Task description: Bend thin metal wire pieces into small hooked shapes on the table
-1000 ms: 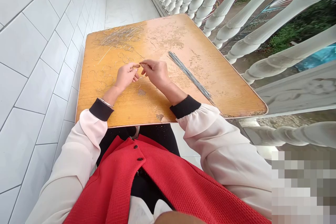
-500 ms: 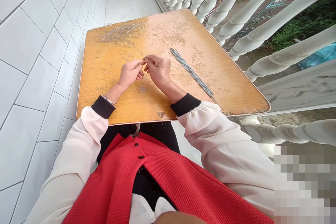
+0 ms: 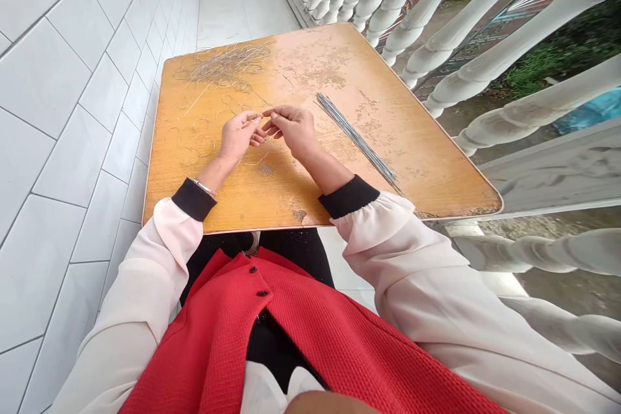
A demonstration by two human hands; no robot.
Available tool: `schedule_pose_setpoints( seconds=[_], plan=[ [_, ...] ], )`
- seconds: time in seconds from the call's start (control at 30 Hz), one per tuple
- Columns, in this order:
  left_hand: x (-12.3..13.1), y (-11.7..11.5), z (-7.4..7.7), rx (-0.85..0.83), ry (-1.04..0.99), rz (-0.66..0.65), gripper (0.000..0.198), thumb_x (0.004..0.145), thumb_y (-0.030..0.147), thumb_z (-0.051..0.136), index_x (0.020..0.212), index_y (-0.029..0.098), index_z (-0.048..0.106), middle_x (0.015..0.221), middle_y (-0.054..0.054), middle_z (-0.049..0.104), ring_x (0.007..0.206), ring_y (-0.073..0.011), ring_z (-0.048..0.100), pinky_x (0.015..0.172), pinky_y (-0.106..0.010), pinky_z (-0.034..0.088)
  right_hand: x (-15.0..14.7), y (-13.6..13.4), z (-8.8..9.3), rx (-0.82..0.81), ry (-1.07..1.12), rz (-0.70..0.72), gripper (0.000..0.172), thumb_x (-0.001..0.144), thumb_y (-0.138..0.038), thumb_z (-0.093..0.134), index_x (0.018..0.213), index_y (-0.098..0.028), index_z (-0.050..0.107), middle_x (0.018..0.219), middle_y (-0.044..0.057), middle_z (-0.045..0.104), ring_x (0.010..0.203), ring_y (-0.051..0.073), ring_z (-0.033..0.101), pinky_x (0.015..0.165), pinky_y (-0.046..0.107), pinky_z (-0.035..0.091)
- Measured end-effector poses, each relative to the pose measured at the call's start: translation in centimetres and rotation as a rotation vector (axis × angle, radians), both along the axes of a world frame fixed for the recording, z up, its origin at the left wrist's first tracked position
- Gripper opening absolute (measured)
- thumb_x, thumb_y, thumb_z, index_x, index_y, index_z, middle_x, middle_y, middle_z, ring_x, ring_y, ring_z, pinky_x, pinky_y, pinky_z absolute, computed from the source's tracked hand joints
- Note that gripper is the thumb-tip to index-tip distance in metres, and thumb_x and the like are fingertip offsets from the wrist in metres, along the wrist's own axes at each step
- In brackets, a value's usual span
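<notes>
My left hand point(image 3: 237, 136) and my right hand point(image 3: 292, 127) meet fingertip to fingertip over the middle of the table. Between them is a thin metal wire point(image 3: 262, 158), partly hidden by the fingers; a curved piece of it shows below the hands. The left thumb and index finger are pinched on the wire. On the right, the thumb and index finger also close on it, close beside the left fingertips. Loose bent wire pieces point(image 3: 194, 136) lie to the left of my left hand. A bundle of straight grey wires point(image 3: 358, 142) rests to the right of my right hand.
A tangled heap of wire point(image 3: 228, 63) covers the table's far left corner. The wooden table point(image 3: 427, 171) has a worn, peeling top. White tiled wall point(image 3: 63, 97) runs along the left, and a white baluster railing point(image 3: 466, 71) along the right.
The right fingers have loosened and shifted slightly at the wire, with the fingertips now a little more spread. The whole view has moved slightly; the wire heap and bundle lie unchanged.
</notes>
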State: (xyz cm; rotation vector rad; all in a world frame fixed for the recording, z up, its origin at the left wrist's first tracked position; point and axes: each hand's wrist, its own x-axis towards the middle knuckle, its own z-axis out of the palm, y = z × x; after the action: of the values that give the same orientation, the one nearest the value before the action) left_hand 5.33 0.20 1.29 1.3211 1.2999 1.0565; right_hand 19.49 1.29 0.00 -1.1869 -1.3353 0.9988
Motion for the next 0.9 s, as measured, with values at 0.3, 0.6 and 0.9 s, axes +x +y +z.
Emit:
schedule_pose_setpoints(
  seconds=[0.3,0.6,0.9],
  plan=[
    [-1.2,-0.1,0.0,-0.145,-0.133,-0.231,0.042,0.095,0.059,0.064,0.100,0.018,0.066,0.085,-0.006,0.076,0.075,-0.0114,0.074,0.064,-0.018,0.052,0.6,0.3,0.3,-0.095,0.154,-0.033,0.011,0.083,-0.012,0.068,0.076,-0.016,0.075,0.062,0.000,0.066,0.055,0.009,0.056,0.056,0.021,0.050],
    [-0.2,-0.8,0.0,-0.227,-0.163,-0.336,0.016,0.095,0.031,0.071,0.095,0.015,0.067,0.083,-0.004,0.076,0.069,-0.0070,0.069,0.059,-0.016,0.045,-0.1,0.2,0.0,0.042,0.005,-0.104,0.008,0.083,-0.020,0.072,0.081,-0.018,0.079,0.087,0.005,0.078,0.085,0.019,0.072,0.073,0.030,0.057],
    [-0.1,0.1,-0.4,-0.242,-0.286,-0.372,0.011,0.097,0.017,0.065,0.093,0.015,0.074,0.080,-0.003,0.075,0.065,-0.0044,0.065,0.056,-0.017,0.037,-0.1,-0.2,0.7,-0.008,0.040,0.004,0.012,0.088,-0.025,0.075,0.079,-0.017,0.076,0.071,0.001,0.069,0.061,0.013,0.061,0.057,0.027,0.049]
  ],
)
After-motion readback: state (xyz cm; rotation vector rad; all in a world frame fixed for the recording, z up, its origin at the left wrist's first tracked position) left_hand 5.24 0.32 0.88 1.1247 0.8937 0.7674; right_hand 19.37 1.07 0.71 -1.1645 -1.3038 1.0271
